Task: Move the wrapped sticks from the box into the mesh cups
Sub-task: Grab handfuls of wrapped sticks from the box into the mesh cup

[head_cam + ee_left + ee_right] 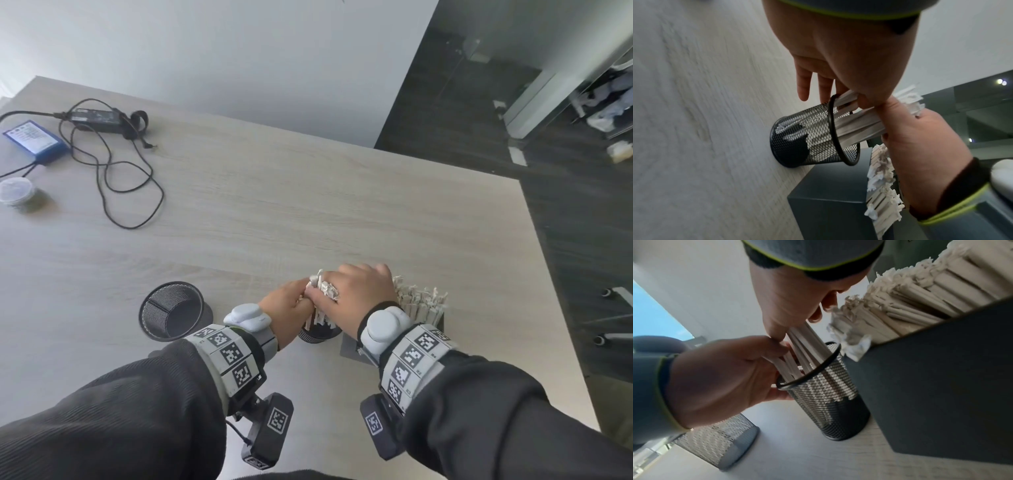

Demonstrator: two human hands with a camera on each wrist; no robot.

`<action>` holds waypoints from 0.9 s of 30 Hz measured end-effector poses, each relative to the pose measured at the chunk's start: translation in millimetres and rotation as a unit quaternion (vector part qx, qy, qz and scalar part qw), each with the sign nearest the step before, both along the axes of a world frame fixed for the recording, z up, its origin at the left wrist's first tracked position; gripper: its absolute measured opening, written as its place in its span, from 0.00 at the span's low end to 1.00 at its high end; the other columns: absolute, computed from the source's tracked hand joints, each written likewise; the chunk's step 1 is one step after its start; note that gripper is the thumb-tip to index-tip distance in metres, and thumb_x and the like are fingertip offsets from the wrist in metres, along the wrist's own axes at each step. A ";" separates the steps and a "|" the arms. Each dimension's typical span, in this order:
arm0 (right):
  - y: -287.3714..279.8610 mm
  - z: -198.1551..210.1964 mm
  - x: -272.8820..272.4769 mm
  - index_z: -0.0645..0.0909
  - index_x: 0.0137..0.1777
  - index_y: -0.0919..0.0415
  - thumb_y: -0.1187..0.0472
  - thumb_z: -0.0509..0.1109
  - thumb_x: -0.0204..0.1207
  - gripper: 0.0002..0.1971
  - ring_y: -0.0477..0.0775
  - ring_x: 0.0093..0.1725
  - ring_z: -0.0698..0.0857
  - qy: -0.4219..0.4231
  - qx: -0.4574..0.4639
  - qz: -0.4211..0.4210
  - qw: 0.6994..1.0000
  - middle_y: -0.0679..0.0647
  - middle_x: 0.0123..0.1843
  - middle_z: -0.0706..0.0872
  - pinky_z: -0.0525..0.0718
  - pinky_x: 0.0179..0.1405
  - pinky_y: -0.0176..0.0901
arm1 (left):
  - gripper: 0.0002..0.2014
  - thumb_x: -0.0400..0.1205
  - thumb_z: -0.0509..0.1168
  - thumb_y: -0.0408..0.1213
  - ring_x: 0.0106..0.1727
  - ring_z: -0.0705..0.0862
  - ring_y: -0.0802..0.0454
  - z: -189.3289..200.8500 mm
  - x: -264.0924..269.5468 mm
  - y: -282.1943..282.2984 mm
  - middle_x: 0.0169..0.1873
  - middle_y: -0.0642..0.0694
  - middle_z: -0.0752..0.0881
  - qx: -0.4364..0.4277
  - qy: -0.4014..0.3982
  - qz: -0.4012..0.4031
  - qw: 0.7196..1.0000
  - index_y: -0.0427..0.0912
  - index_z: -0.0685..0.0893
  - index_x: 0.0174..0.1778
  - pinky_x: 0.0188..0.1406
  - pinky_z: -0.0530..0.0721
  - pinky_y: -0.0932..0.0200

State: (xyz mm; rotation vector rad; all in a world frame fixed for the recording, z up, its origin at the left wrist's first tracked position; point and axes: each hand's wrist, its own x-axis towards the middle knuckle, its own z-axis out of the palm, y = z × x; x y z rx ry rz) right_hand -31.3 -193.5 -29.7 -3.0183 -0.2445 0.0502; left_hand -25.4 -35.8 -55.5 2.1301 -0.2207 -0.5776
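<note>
A bundle of white paper-wrapped sticks [323, 305] stands with its lower ends inside a black mesh cup [318, 335] left of the dark box [352, 346]. Both hands hold this bundle above the rim. My left hand [304, 298] curls round it from the left, while two of its fingers [803, 84] stick out straight. From above and the right, my right hand [320, 294] grips the same sticks [805, 344]. The cup [828, 395] is upright on the table. Many more wrapped sticks [419, 303] stand in the box [931, 386]. A second mesh cup [173, 311] stands empty to the left.
The wooden table [274, 205] runs far and left; its right edge [548, 274] drops to dark floor just past the box. At the far left lie a power adapter with looped cables [102, 120], a blue box [32, 138] and a small lidded jar [17, 192].
</note>
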 end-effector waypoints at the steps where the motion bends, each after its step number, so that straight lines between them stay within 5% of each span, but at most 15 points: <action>1: -0.3 0.8 -0.4 0.84 0.52 0.40 0.26 0.53 0.74 0.26 0.54 0.45 0.85 0.028 -0.023 0.001 0.999 0.45 0.39 0.87 0.68 0.52 0.55 | 0.11 0.81 0.58 0.35 0.38 0.80 0.53 -0.6 -1.9 1.3 0.37 0.57 0.81 0.004 0.001 -0.004 1.000 0.53 0.80 0.54 0.34 0.73 0.61; 5: -0.4 7.1 -1.2 0.77 0.55 0.41 0.22 0.54 0.69 0.28 0.53 0.45 0.86 0.097 -0.009 -0.022 0.995 0.44 0.39 0.90 0.63 0.56 0.56 | 0.25 0.75 0.68 0.41 0.40 0.82 0.59 -4.2 -9.6 1.3 0.42 0.58 0.83 0.010 0.008 -0.011 1.000 0.57 0.74 0.69 0.36 0.77 0.63; 10: -17.0 21.8 -13.9 0.75 0.68 0.35 0.23 0.60 0.68 0.31 0.43 0.51 0.80 0.077 0.111 -0.039 0.990 0.37 0.45 0.85 0.63 0.59 0.53 | 0.31 0.72 0.73 0.51 0.48 0.86 0.54 -9.1 -6.6 -2.5 0.51 0.53 0.87 0.015 -0.002 0.000 1.000 0.57 0.72 0.71 0.45 0.84 0.54; 14: -60.9 25.1 -35.6 0.82 0.60 0.41 0.40 0.64 0.79 0.14 0.41 0.49 0.81 -0.038 0.246 -0.119 0.961 0.35 0.45 0.83 0.73 0.57 0.49 | 0.34 0.73 0.74 0.52 0.50 0.85 0.52 -9.7 -1.0 0.1 0.54 0.52 0.86 0.042 -0.002 0.001 0.999 0.58 0.70 0.75 0.48 0.80 0.58; 16: -83.1 20.8 -46.3 0.84 0.50 0.46 0.50 0.66 0.81 0.05 0.41 0.46 0.83 -0.031 0.307 -0.184 0.933 0.39 0.43 0.85 0.79 0.48 0.43 | 0.34 0.72 0.73 0.55 0.50 0.85 0.52 -11.7 2.4 4.0 0.54 0.53 0.87 0.052 0.005 0.012 0.999 0.59 0.70 0.74 0.49 0.83 0.56; 19: -108.6 10.6 -65.1 0.84 0.41 0.45 0.55 0.69 0.79 0.06 0.42 0.41 0.84 0.031 0.297 -0.254 0.920 0.42 0.40 0.87 0.80 0.42 0.41 | 0.34 0.67 0.73 0.61 0.45 0.87 0.54 -14.3 6.1 2.1 0.48 0.54 0.89 0.052 0.021 0.029 0.998 0.62 0.72 0.70 0.45 0.86 0.55; 22: -117.6 -1.0 -81.5 0.86 0.49 0.48 0.59 0.72 0.76 0.06 0.43 0.45 0.86 0.096 0.266 -0.230 0.931 0.41 0.46 0.88 0.86 0.50 0.45 | 0.32 0.72 0.74 0.60 0.45 0.86 0.52 -14.7 8.0 -4.8 0.48 0.52 0.88 0.060 0.029 0.046 0.997 0.57 0.74 0.71 0.42 0.83 0.57; 27: -109.9 -6.2 -80.0 0.80 0.73 0.49 0.50 0.74 0.75 0.25 0.45 0.58 0.82 0.179 0.187 -0.151 0.954 0.43 0.61 0.82 0.76 0.56 0.34 | 0.30 0.78 0.68 0.60 0.50 0.87 0.46 -15.2 11.5 -8.3 0.52 0.46 0.89 0.086 0.026 0.053 0.994 0.53 0.75 0.74 0.49 0.84 0.53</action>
